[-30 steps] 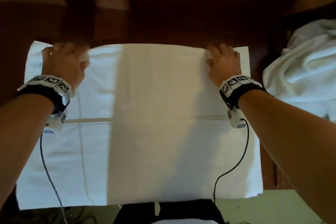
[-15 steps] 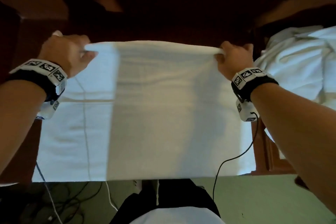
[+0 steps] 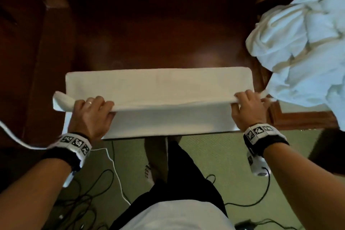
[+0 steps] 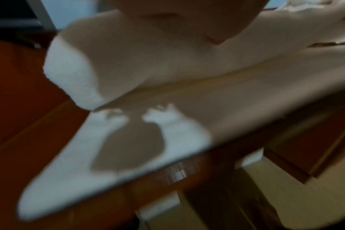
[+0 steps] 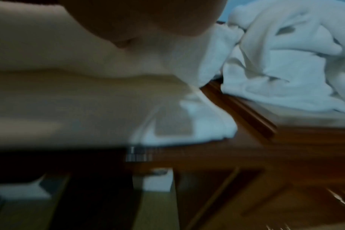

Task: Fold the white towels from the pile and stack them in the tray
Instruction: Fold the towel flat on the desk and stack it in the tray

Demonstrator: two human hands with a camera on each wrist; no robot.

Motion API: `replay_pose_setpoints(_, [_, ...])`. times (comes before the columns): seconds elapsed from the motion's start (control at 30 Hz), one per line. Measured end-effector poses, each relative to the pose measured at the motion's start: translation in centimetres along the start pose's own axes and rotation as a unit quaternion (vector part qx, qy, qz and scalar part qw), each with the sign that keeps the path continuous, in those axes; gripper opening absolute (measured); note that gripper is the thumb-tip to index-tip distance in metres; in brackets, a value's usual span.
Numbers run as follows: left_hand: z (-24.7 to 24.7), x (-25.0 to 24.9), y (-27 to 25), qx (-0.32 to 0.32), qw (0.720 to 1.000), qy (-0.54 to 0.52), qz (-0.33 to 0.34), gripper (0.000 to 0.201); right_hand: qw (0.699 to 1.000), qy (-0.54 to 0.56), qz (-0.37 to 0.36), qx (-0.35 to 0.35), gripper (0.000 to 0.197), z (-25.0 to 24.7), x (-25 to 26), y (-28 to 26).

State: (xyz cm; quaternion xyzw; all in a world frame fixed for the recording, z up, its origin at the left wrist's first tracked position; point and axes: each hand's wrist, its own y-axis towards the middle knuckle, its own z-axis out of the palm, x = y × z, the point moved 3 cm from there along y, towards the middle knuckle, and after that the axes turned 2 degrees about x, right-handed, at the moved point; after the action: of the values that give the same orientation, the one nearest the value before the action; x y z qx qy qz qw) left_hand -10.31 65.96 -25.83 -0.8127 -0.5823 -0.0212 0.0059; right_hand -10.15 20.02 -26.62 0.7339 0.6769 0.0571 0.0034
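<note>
A white towel (image 3: 158, 87) lies across the near edge of the dark wooden table (image 3: 158, 33), its far half folded over toward me. My left hand (image 3: 91, 110) grips the folded edge at the left corner, and a bit of towel sticks out past it. My right hand (image 3: 248, 108) grips the same edge at the right corner. In the left wrist view the towel (image 4: 187, 70) is held lifted above the lower layer. In the right wrist view the towel (image 5: 89, 93) is blurred. The pile of white towels (image 3: 302, 46) is heaped at the right. I see no tray.
A lower wooden stand (image 3: 298, 119) carries the pile on the right. Black and white cables (image 3: 112, 170) trail over the green floor (image 3: 214, 155) near my feet. Dark wooden furniture (image 3: 28, 43) stands to the left.
Both hands have pulled the towel's far edge up and back toward me, doubling the towel over. The camera view has tilted down toward the floor.
</note>
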Motion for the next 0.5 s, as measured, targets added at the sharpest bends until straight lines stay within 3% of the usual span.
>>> replay_pose_setpoints(0.07, [2.8, -0.9, -2.3, 0.073, 0.997, -0.013, 0.007, 0.028, 0.993, -0.065, 0.007, 0.098, 0.024, 2.1, -0.6, -3.2])
replay_pose_setpoints(0.17, [5.2, -1.6, -3.4, 0.158, 0.986, -0.045, -0.022, 0.053, 0.981, -0.109, 0.035, 0.159, 0.03, 3.3, -1.0, -4.9])
replay_pose_setpoints(0.27, [5.6, -2.5, -3.1, 0.147, 0.986, -0.071, -0.024, 0.07, 0.982, -0.095, 0.004, 0.163, 0.056, 3.6, -0.6, -4.7])
replay_pose_setpoints(0.33, [6.0, -2.9, -2.9, 0.145, 0.985, -0.089, -0.027, 0.074, 0.975, -0.081, -0.017, 0.207, 0.072, 4.3, -0.5, -4.5])
replay_pose_setpoints(0.43, [6.7, -2.1, -1.2, 0.157, 0.978, -0.125, -0.058, 0.069, 0.967, -0.03, -0.012, 0.252, 0.074, 5.3, -0.9, -2.9])
replay_pose_setpoints(0.5, [6.8, -0.9, 0.2, 0.157, 0.973, -0.156, -0.059, 0.067, 0.973, 0.021, -0.003, 0.229, 0.07, 4.7, -1.1, -1.7])
